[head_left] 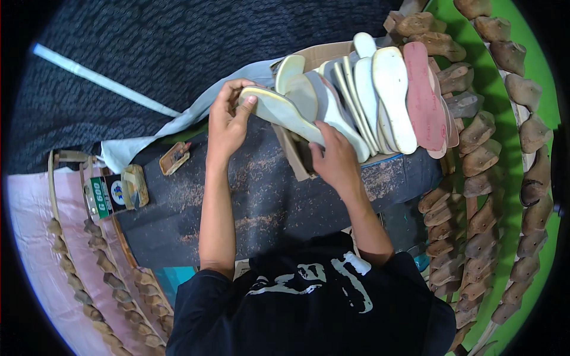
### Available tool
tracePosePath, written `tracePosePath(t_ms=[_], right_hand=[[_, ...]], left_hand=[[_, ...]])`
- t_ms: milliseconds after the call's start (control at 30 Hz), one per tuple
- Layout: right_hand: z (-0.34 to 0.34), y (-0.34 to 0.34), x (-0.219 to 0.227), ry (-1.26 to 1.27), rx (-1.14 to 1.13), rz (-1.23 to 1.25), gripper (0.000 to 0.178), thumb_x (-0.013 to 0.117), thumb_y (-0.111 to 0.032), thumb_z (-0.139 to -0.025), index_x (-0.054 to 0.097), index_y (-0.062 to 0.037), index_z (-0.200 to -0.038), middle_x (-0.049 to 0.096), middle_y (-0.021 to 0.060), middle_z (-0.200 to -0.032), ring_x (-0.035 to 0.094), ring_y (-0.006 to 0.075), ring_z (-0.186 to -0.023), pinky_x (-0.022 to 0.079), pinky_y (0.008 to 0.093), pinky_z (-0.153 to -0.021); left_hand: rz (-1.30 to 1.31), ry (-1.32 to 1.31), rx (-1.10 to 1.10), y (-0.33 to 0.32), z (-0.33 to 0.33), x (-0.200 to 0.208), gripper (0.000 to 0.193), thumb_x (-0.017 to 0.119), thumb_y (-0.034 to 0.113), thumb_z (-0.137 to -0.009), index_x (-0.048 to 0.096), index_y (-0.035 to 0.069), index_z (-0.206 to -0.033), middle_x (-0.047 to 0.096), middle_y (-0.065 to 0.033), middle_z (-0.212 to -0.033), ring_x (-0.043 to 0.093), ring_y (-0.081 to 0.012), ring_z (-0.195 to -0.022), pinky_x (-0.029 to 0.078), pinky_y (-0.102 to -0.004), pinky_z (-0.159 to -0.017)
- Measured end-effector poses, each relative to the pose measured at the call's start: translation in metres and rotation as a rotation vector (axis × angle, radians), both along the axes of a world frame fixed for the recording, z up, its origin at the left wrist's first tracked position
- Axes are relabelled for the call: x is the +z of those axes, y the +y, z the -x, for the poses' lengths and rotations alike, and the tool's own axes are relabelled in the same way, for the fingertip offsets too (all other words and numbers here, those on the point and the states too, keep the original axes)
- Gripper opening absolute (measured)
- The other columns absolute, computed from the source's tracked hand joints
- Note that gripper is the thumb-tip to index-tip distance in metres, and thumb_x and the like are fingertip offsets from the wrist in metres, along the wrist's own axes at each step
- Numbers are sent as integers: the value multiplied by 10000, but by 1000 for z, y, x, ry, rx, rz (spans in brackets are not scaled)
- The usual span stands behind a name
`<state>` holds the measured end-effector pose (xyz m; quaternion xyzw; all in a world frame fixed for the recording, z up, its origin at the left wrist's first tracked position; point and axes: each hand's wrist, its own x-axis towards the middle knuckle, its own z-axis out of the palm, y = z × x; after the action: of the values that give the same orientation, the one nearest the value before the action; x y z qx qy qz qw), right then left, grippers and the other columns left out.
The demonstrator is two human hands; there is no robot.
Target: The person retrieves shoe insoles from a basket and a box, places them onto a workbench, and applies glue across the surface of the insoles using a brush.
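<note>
A pale, cream-edged shoe insole [280, 113] is held slantwise between my two hands, above the near left side of a cardboard box. My left hand [229, 121] pinches its upper left end, thumb on top and fingers beneath. At the lower right end, my right hand [338, 157] has its fingers closed on the edge. Part of that end is hidden by the fingers. Behind it, the cardboard box [291, 155] is packed with more insoles standing on edge. Several are white, such as the white insole [390, 71], and a pink insole [423, 98] leans at the right.
Brown crumbs lie scattered over the dark table [169, 237]. A cut-open can [135, 185] stands at its left edge, near a small worn holder [175, 158]. Rows of wooden shoe lasts [480, 142] hang at the right, with more strung lasts [74, 279] at the lower left.
</note>
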<state>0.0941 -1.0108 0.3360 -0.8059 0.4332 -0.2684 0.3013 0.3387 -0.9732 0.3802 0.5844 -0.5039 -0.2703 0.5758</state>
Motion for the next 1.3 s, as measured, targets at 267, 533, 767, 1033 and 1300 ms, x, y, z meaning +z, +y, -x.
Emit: tracePosePath(t_ms=[267,533,767,1033,1300], right_hand=[[9,55,4,-952,2,-520,267,820,-60,-902,712,47,-1121,772,92,-1002,709,111,-914,560,268,-794],[-60,185,-55,-613,34,-764,225,821,-36,-906,726,23,-1101,763,67,-992,691,91,-851,548,234,-761],[-115,292,-112,-489,-39,-939,243,813,2,-889,726,1,-1116,749,65,-1039,690,117,-925,549,250,-802],[-152,317,-122,-850,-10,-908,300,766,88,-877,678,-8,-1147,545,160,-1453,593,204,-1282,502,313,-1039],[-161,306,-146,-572,-7,-614,322,741,148,-843,667,2,-1120,533,122,-1489,597,258,-1340,539,377,-1073]], left_hand=[[31,335,66,154,-37,-22,275,684,88,-1036,539,41,-1266,699,-39,-1062,621,-65,-902,499,-228,-754],[-423,455,80,333,-113,-98,237,697,70,-1021,636,17,-1243,755,-80,-1134,696,-128,-1001,564,-293,-883],[-458,404,114,440,-170,-146,311,769,-28,-911,731,-37,-1220,680,-119,-1351,667,-214,-1203,551,-340,-1030],[-281,717,-70,474,-203,-167,393,839,-67,-797,752,-7,-1176,490,-129,-1558,530,-285,-1404,510,-393,-1102],[-376,-50,74,447,-179,-173,567,917,-17,-694,762,38,-1237,610,-120,-1446,616,-276,-1332,551,-415,-1131]])
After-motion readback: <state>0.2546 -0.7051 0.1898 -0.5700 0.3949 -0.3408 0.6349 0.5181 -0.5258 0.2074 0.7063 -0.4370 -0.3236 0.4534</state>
